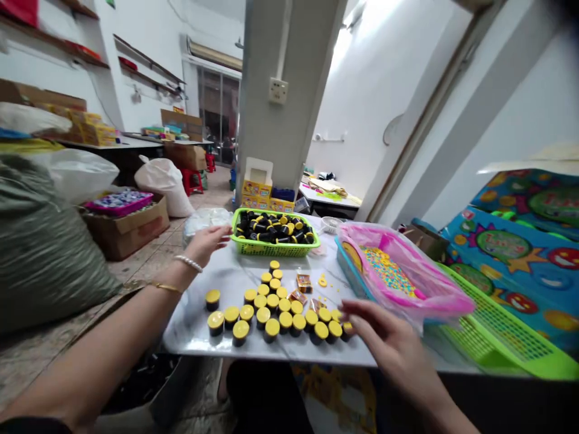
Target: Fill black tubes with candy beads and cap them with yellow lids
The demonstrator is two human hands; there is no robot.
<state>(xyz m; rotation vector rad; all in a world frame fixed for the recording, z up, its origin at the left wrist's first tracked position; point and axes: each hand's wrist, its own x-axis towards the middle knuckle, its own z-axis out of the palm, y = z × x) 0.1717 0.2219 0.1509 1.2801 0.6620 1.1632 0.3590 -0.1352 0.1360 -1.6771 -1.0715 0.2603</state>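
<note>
Several small black containers with yellow lids (272, 327) stand upright in a loose cluster on the white table. My left hand (208, 245), with a bead bracelet and a gold bangle, reaches out above the table, fingers stretched, beside the left end of a green basket (253, 249). That basket is heaped with more black containers with yellow lids (271, 228). At the right end of the cluster is my right hand (384, 337), slightly blurred, its fingers and thumb apart. Its fingertips are close to the last lids; whether they touch one, I cannot tell.
Small printed packets (304, 283) and loose yellow bits (322, 280) lie behind the cluster. A pink tray (434, 301) lined with plastic holds colourful pellets (389, 271). Right of it sits a green basket (502, 343). Large sacks (40, 247) stand on the left floor.
</note>
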